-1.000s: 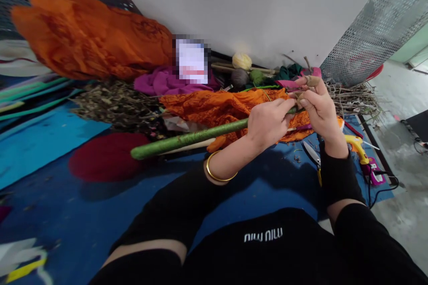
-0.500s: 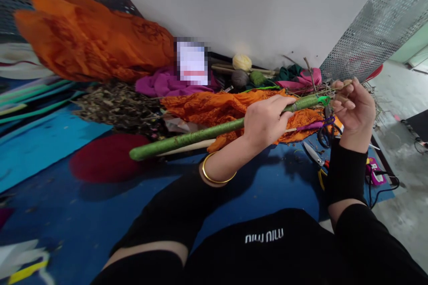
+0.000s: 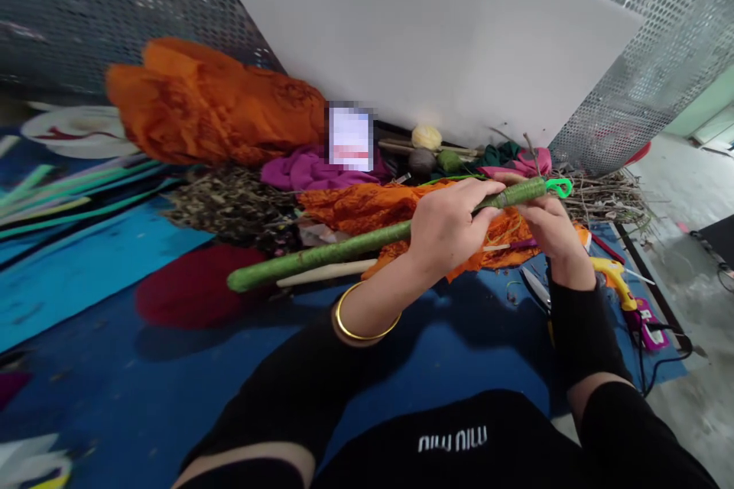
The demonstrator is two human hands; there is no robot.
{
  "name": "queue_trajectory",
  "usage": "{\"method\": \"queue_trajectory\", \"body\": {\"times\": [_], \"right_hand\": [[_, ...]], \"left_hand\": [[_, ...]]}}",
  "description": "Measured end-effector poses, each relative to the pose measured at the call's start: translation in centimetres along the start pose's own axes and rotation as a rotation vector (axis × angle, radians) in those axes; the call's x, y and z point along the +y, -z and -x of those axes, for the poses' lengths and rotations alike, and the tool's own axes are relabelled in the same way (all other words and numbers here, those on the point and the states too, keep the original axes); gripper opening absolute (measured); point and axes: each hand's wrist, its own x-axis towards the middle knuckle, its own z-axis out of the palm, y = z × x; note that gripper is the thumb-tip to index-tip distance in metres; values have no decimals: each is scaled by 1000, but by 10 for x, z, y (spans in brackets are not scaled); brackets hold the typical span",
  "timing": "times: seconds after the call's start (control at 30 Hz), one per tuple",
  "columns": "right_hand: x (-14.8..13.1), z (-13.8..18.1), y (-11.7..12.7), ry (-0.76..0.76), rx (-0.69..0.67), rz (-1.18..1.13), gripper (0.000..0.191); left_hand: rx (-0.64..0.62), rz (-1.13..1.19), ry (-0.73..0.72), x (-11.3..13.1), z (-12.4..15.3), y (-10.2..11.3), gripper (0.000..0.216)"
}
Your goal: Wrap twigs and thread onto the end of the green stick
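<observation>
A long green wrapped stick (image 3: 344,248) slants from lower left up to the right, ending in a bright green loop (image 3: 559,186). My left hand (image 3: 447,229), with a gold bangle on the wrist, is closed around the stick near its upper end. My right hand (image 3: 547,225) sits under the stick's tip, fingers curled against it just below the loop. Both arms wear black sleeves.
Orange fabric (image 3: 218,111) and more orange cloth (image 3: 372,206) lie behind the stick, with purple cloth (image 3: 303,168), yarn balls (image 3: 427,137) and a twig pile (image 3: 608,195). A yellow glue gun (image 3: 616,279) and scissors (image 3: 536,286) lie on the blue mat (image 3: 172,367). A red round cushion (image 3: 189,294) sits left.
My right hand came back from the right and down onto the stick's tip. The view tilted, showing more of the wall. The left hand kept its grip.
</observation>
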Motion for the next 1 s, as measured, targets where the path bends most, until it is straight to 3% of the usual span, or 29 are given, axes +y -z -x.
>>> {"method": "queue_trajectory", "body": {"times": [0.1, 0.17, 0.27, 0.33, 0.43, 0.5, 0.67, 1.0], "right_hand": [[-12, 8, -7, -43, -79, 44, 25], [-22, 14, -7, -23, 4, 272, 30], [-38, 25, -6, 199, 189, 580, 32], [-44, 30, -12, 397, 224, 559, 28], [-38, 29, -29, 584, 218, 244, 30], [-30, 23, -42, 558, 234, 7, 38], [-26, 18, -61, 268, 456, -329, 48], [-42, 34, -74, 219, 574, -270, 46]], "left_hand": [[11, -11, -10, -2, -2, 0, 32], [24, -23, -7, -3, -4, 0, 32], [39, -44, 2, -4, -5, -1, 32], [36, -55, 3, -5, -6, -3, 33], [23, -72, 1, -7, -6, -5, 34], [15, -81, 1, -9, -6, -7, 33], [28, -140, 3, -8, -6, -11, 33], [37, -212, -12, -9, -2, -22, 31]]}}
